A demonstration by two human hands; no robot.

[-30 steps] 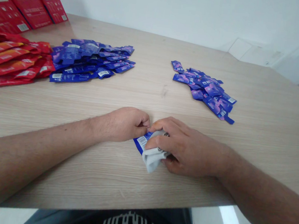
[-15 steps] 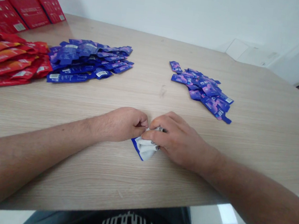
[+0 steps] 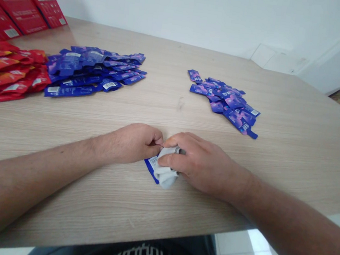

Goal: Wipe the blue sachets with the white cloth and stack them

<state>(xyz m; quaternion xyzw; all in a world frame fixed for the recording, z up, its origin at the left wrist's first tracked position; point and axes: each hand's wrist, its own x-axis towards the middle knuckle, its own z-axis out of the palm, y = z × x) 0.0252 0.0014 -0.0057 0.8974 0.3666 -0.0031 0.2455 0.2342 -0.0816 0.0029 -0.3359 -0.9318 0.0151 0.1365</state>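
In front of me on the wooden table (image 3: 93,209) lies a blue packet (image 3: 151,168), a white barcode label showing on its left part. My left hand (image 3: 139,143) is closed, with thumb and forefinger pinching the packet's upper edge. My right hand (image 3: 198,163) grips a crumpled white cloth (image 3: 167,179) between thumb and fingers and presses it over the packet. The cloth and fingers hide most of the packet, and a small dark part shows under the right forefinger.
Beyond my hands to the right is a loose pile of blue-purple packets (image 3: 226,101). A larger heap of blue packets (image 3: 93,71) lies at the left, against a stack of red packets (image 3: 13,73). Red cartons (image 3: 24,8) stand at the back left, near the white wall (image 3: 171,9).
My right hand with the cloth has shifted slightly, baring more of the packet's barcode label. My left hand keeps its pinch. The whole view has moved a little.
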